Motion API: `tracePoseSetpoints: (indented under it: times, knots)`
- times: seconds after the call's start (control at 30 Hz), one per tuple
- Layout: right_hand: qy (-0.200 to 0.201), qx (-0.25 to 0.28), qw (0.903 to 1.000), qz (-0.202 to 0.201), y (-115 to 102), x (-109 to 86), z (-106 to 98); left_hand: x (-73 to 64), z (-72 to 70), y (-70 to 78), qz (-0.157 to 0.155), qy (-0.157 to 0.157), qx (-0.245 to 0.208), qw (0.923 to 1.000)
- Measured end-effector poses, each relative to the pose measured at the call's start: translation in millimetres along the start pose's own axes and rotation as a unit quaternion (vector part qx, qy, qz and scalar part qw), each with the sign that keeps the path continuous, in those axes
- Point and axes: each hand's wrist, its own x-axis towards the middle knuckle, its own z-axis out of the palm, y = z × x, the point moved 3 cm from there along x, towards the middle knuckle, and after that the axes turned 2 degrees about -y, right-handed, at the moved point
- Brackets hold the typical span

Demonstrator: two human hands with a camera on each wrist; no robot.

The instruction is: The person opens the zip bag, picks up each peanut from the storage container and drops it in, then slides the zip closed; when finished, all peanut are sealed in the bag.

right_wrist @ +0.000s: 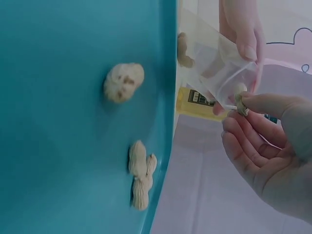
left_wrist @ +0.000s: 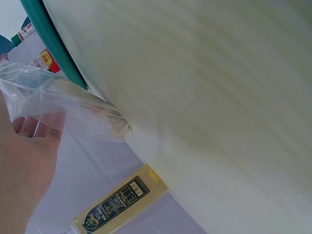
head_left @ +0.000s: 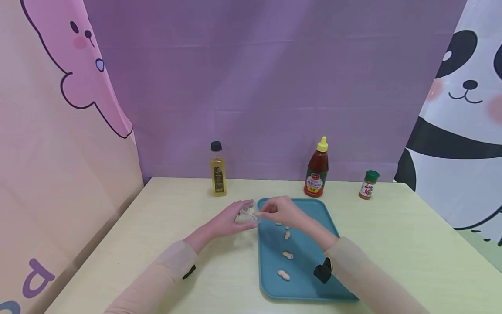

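Observation:
A clear plastic bag [head_left: 247, 215] is gripped by my left hand [head_left: 227, 220], just past the left edge of the blue tray [head_left: 310, 270]. Peanuts [right_wrist: 183, 51] show through its film in the right wrist view. Between thumb and fingertips, my right hand [head_left: 285, 211] pinches a peanut [right_wrist: 241, 101] at the mouth of the bag. Below that hand, several unshelled peanuts [head_left: 287, 255] lie spaced along the tray, the far ones partly hidden by the right hand in the head view.
Along the back of the pale table [head_left: 129, 261] stand an oil bottle [head_left: 218, 174], a red sauce bottle [head_left: 316, 172] with a yellow cap, and a small green-lidded jar [head_left: 368, 186]. A purple cloth [head_left: 255, 87] hangs behind them.

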Motion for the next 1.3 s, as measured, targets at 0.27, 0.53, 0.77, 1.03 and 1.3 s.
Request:
tracePoseSetpoints:
  times: [0.27, 0.53, 0.77, 1.03, 1.3]
  knots:
    - [-0.001, -0.003, 0.9999, -0.016, -2, 7.4, 9, 0.0, -0.2, 0.7, 0.002, -0.001, -0.004, 1.0]
    - [0.018, 0.001, 0.9997, -0.016, -5, 8.7, 10, -0.4, -1.6, 1.9, 0.012, 0.001, -0.011, 0.9999]
    - [0.021, 0.013, 0.9996, -0.014, -2, 6.0, 8, -1.2, -1.7, 1.6, 0.01, 0.003, -0.015, 0.9998]
    - [0.029, 0.029, 0.9992, 0.006, 6, -3.8, -6, -2.5, -3.0, 5.4, 0.012, 0.003, -0.012, 0.9999]
    - [0.024, 0.029, 0.9985, 0.039, 32, -16.8, -15, -2.8, -2.7, 3.9, 0.005, 0.005, -0.006, 1.0]
